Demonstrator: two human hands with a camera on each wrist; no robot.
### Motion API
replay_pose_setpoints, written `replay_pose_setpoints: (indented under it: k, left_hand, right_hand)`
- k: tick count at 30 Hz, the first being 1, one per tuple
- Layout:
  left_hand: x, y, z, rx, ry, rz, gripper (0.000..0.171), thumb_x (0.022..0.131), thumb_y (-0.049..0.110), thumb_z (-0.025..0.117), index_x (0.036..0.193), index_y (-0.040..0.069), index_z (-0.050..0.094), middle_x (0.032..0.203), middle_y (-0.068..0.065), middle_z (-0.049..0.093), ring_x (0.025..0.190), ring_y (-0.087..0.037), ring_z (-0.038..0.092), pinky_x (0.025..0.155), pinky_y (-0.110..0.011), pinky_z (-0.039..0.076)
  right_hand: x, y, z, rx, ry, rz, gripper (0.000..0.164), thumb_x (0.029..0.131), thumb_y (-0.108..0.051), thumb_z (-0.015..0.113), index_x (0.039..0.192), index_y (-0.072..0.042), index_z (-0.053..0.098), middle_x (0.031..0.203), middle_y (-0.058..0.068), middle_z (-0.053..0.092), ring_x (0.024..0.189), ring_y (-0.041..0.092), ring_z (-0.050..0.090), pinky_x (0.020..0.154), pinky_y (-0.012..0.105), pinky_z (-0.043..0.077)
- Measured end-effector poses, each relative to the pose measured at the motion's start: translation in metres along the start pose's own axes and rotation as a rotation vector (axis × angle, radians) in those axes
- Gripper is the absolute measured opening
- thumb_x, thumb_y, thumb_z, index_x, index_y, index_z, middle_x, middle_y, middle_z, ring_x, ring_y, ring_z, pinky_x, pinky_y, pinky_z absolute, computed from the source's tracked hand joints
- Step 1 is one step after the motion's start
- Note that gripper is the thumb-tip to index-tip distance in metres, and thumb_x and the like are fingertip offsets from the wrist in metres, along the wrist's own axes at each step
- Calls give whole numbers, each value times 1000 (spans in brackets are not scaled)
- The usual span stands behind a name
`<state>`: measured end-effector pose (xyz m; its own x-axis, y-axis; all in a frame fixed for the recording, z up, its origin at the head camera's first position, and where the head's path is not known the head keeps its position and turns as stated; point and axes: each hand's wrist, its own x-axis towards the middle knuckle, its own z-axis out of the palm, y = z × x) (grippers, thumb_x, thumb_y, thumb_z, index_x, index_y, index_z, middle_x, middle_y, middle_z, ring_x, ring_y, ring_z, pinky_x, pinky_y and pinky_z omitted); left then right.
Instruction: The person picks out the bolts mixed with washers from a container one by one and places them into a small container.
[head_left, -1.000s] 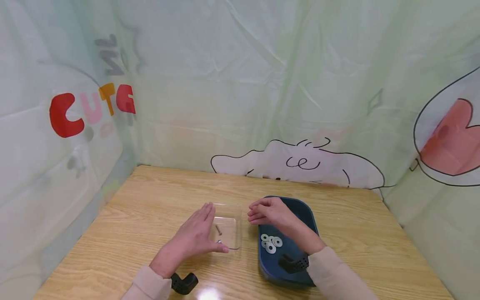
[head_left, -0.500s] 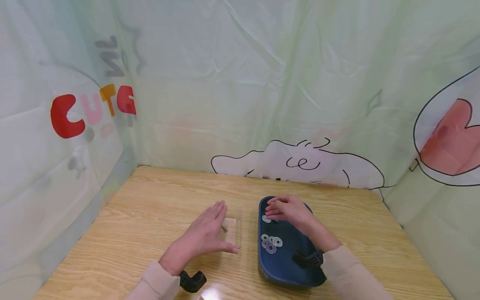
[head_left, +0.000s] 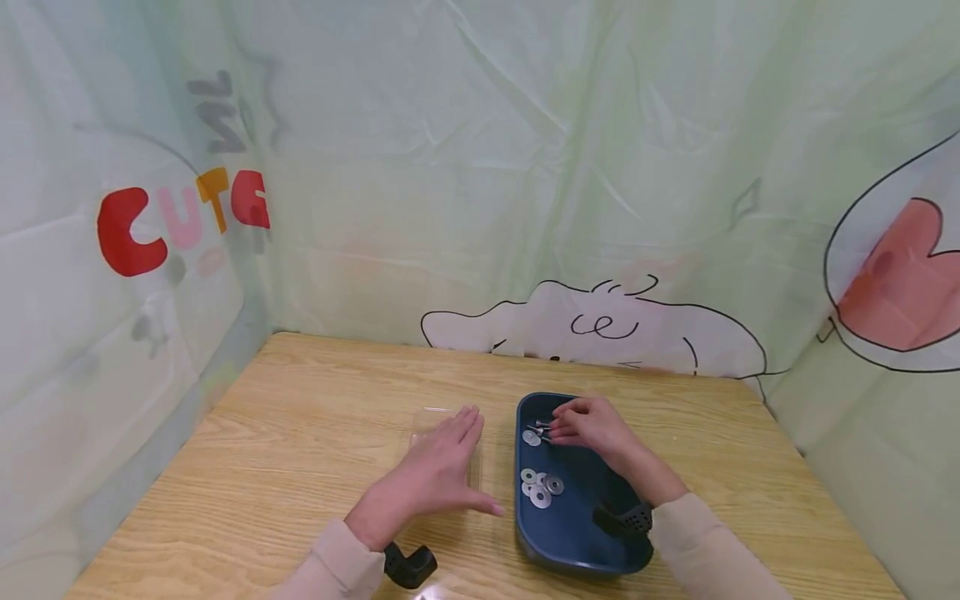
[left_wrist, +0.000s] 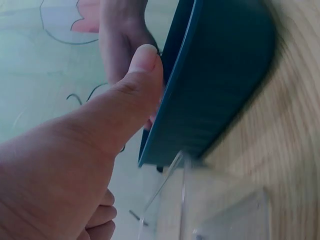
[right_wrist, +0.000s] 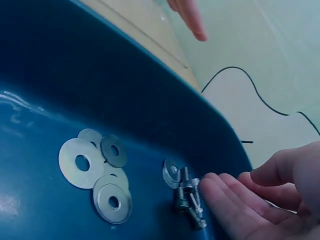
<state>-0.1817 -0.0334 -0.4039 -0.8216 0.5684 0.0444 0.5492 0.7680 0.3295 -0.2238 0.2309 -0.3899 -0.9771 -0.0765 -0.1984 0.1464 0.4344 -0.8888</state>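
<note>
My left hand (head_left: 435, 471), fingers extended and thumb apart, hovers over the small clear plastic box (head_left: 431, 410) and hides most of it. In the left wrist view, the clear box (left_wrist: 235, 220) stands beside the blue tray's wall (left_wrist: 215, 80). My right hand (head_left: 592, 429) is inside the far end of the blue tray (head_left: 573, 533). Its fingertips (right_wrist: 212, 187) are at a small cluster of metal bolts (right_wrist: 189, 195), and nothing shows pinched between fingers and thumb. Two overlapping washers (right_wrist: 171, 172) lie by the bolts. Several more washers (right_wrist: 82, 162) are piled nearer the tray's middle.
Both containers stand on a wooden table (head_left: 337, 392), the clear box left of the tray with a narrow gap between them. The tray has raised walls. Printed curtains (head_left: 480, 167) rise behind and beside the table.
My right hand has moved from the tray's left rim into its far end, where bolts now show at the fingertips. My left hand has shifted right, covering more of the clear box.
</note>
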Motion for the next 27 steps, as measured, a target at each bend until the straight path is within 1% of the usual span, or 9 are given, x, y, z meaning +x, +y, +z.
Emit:
replay_pose_setpoints:
  k: [6, 10, 12, 17, 20, 27]
  left_hand:
    - [4, 13, 8, -3, -17, 48, 125, 69, 80, 67, 157, 3, 23, 166, -12, 19, 154, -26, 18, 123, -43, 27]
    - [6, 21, 12, 25, -26, 67, 125, 69, 83, 63, 157, 3, 24, 166, -11, 20, 154, -25, 21, 123, -41, 28]
    - [7, 24, 12, 20, -34, 72, 125, 69, 82, 64, 157, 3, 25, 166, -11, 21, 153, -25, 22, 123, -40, 28]
    - [9, 27, 14, -25, -61, 93, 122, 70, 78, 67, 157, 4, 24, 165, -12, 22, 153, -26, 24, 123, -42, 29]
    - [10, 28, 16, -30, -75, 101, 121, 71, 78, 67, 157, 5, 24, 166, -10, 21, 153, -24, 24, 123, -43, 28]
    - [11, 28, 19, -33, -90, 113, 119, 71, 78, 67, 157, 6, 26, 166, -9, 21, 153, -23, 23, 123, -41, 28]
  right_hand:
    - [5, 8, 4, -86, 42, 8, 28, 101, -3, 48, 119, 14, 60, 107, 28, 67, 89, 27, 71, 84, 38, 61]
    - [6, 12, 3, -146, 74, 21, 27, 101, -2, 47, 117, 13, 62, 105, 26, 67, 88, 26, 71, 85, 39, 61]
    - [6, 14, 2, -155, 79, 32, 27, 101, -1, 47, 116, 14, 63, 105, 26, 68, 87, 27, 70, 85, 40, 61]
    - [7, 18, 3, -159, 49, 43, 26, 100, 2, 46, 114, 15, 64, 104, 26, 68, 85, 25, 69, 82, 39, 62]
    - [7, 19, 5, -173, 34, 44, 26, 99, 2, 47, 113, 14, 65, 103, 24, 69, 85, 23, 69, 81, 39, 62]
    - [8, 18, 10, -182, 6, 42, 26, 99, 0, 48, 114, 14, 64, 103, 25, 70, 88, 28, 70, 83, 41, 62]
